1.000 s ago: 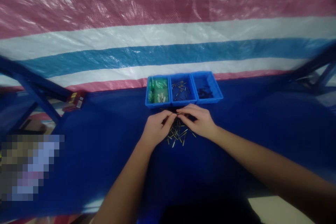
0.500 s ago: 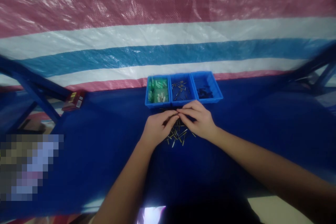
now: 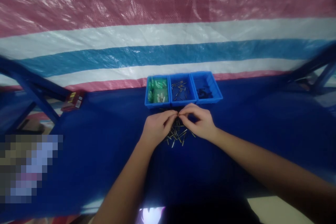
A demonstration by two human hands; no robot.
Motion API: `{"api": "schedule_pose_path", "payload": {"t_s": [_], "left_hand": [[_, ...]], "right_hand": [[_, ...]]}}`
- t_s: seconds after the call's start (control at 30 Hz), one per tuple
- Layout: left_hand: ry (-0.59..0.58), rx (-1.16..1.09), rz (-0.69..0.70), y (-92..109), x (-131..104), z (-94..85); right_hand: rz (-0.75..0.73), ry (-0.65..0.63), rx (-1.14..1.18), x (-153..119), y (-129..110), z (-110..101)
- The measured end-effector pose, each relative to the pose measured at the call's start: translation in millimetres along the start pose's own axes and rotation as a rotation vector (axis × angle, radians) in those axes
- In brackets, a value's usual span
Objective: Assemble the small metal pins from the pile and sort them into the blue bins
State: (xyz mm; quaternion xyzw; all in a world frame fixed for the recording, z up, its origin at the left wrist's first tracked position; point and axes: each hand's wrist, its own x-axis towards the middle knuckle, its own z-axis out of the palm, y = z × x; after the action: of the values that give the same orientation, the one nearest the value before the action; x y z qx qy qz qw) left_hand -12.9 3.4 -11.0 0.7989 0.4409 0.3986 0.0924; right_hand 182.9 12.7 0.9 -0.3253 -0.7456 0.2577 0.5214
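My left hand [image 3: 159,124] and my right hand [image 3: 198,120] meet fingertip to fingertip in front of the blue bins. Both are closed in a pinch. Whatever small part lies between the fingertips is too small and too covered to name. Just below them, a loose pile of thin brass-coloured metal pins [image 3: 176,134] is spread on the blue table; my fingers hide its upper part.
Behind my hands stand three joined blue bins. The left bin [image 3: 157,105] has green and clear pieces, the middle bin [image 3: 183,103] thin metal pins, the right bin [image 3: 215,92] dark small parts. A dark red box [image 3: 72,100] sits by the left frame leg.
My right fingers have curled and shifted slightly down, with the fingertips still meeting those of my left hand. The bins and the pile of pins look the same.
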Motion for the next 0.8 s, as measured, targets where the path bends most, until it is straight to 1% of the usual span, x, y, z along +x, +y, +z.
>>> {"api": "schedule_pose_path", "payload": {"t_s": [0.1,0.27,0.33,0.53,0.7,0.77,0.8], "left_hand": [[-0.028,-0.028,-0.057,3.0,0.5,-1.7],[-0.105,-0.054,-0.133,6.9,1.5,-4.1],[-0.117,-0.059,-0.152,6.7,1.2,-4.0],[-0.107,-0.063,-0.167,5.4,0.7,-3.4],[-0.113,-0.007,-0.131,3.9,1.5,-5.7],[-0.115,-0.003,-0.136,3.4,1.7,-6.6],[-0.114,-0.007,-0.147,3.4,1.8,-7.1]], "right_hand": [[0.021,-0.003,0.018,-0.9,-0.2,-0.7],[0.001,-0.001,-0.045,-2.4,0.9,-1.1],[0.005,-0.002,-0.066,-2.7,1.7,-0.8],[0.014,-0.005,-0.113,-2.1,1.6,-0.6],[-0.026,-0.062,-0.194,-1.2,-0.1,-1.7],[-0.017,-0.041,-0.236,-1.3,0.3,-1.6],[0.0,-0.004,-0.267,-1.4,0.8,-1.7]]}}
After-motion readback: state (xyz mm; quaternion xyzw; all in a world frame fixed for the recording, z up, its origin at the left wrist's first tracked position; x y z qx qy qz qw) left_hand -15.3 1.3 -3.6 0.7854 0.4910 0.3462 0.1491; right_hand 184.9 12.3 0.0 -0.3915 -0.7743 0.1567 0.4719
